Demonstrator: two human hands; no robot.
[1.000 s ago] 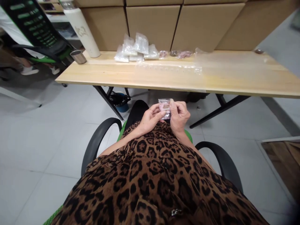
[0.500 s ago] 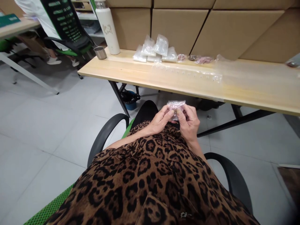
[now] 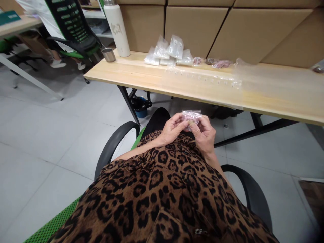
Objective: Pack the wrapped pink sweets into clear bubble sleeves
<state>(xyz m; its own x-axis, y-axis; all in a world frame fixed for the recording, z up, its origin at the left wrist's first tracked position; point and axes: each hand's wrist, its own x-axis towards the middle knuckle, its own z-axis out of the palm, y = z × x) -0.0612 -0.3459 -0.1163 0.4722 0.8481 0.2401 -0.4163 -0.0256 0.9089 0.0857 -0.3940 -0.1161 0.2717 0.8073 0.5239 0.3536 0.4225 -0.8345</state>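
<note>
Above my lap, in front of the table edge, both hands hold a small clear plastic bag [image 3: 191, 114] with something pinkish inside. My left hand [image 3: 173, 129] pinches its left side, and my right hand [image 3: 204, 133] grips its right side. The two thumbs press on the lower front of the bag and hide part of the contents. What the pinkish contents are, I cannot make out.
On the wooden table [image 3: 141, 76] lie a pile of clear bags [image 3: 162, 50], small pink packets [image 3: 221, 63] and a clear plastic sheet [image 3: 202, 77]. A white bottle [image 3: 117, 32] and a metal cup [image 3: 108, 55] stand left. Cardboard boxes [image 3: 194, 28] line the back. A person [image 3: 45, 18] is at far left.
The thumbs have shifted slightly on the bag, and its contents are more covered now. Hands and bag otherwise stay in nearly the same place; the view has tilted a little.
</note>
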